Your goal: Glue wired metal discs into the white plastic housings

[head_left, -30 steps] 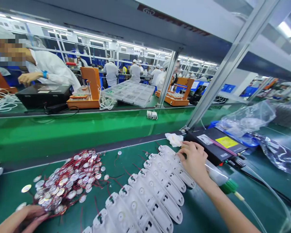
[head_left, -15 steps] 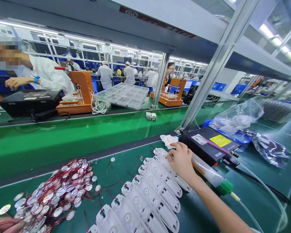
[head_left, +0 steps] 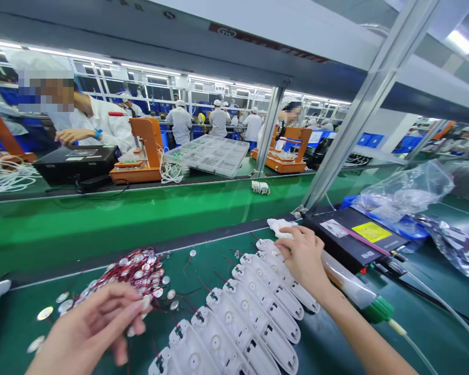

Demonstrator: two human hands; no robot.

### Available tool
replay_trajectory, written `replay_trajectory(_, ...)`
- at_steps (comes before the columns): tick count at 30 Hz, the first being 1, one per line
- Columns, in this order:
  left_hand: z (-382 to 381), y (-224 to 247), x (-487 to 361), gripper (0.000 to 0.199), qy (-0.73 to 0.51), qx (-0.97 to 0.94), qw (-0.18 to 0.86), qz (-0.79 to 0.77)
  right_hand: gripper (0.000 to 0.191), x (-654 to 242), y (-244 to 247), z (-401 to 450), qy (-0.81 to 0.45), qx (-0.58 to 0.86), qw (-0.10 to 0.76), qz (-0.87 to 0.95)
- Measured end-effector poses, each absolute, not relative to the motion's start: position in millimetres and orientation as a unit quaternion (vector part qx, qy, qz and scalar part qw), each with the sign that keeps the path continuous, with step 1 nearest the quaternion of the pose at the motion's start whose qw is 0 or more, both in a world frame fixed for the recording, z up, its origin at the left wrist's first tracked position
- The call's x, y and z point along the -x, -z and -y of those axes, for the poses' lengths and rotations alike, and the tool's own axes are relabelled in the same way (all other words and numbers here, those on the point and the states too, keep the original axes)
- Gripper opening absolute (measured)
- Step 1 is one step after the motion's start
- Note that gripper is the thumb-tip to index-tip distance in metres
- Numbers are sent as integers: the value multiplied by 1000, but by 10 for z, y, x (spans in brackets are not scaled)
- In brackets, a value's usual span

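Observation:
My left hand [head_left: 101,323] pinches a small round metal disc [head_left: 145,302] between thumb and forefinger. Behind it lies a pile of similar discs with thin red wires [head_left: 140,268]. My right hand [head_left: 303,258] is closed around a clear dispensing syringe [head_left: 346,281] with a green cap and a tube; the tip is hidden by my fingers. Those fingers are over the far end of a row of white plastic shells [head_left: 254,294]. Several shells carry a round ring mark, and red wires stick out at their ends.
A black controller box [head_left: 355,234] stands right of my right hand, with a crumpled white tissue [head_left: 281,227] beside it. Clear plastic bags [head_left: 406,187] lie farther right. A metal post [head_left: 336,140] rises behind the box. Across the green belt [head_left: 140,213], a co-worker [head_left: 109,122] sits near orange fixtures [head_left: 146,151].
My left hand has come up from the lower left edge, away from the pile, with a disc in its fingers. My right hand stays over the far shells. The view has swung slightly left.

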State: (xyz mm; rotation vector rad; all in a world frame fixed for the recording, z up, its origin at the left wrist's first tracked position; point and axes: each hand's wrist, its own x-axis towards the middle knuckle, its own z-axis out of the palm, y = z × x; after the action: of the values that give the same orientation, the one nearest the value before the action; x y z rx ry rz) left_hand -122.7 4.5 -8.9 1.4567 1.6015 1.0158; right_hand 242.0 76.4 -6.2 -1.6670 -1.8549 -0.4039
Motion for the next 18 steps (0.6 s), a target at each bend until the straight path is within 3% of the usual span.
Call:
replay_trajectory(7,-166,-215,912,36,-430,-539,413,-595,12,-1862,-342,-407,111,471,426,764)
replay_trajectory(11,-45,-313,684,26,-380,-560,482,-557,21,-1396,-497,-90,87,343,400,845)
replay_trajectory(15,117,-327,553,22,-357,-553,534,-531,30,-1116,-307,58,132,333,364,860)
replay_trajectory(18,252,-283,545,19,-334,-568,518,-546,29,-1082,-57,103,122,327,432,832)
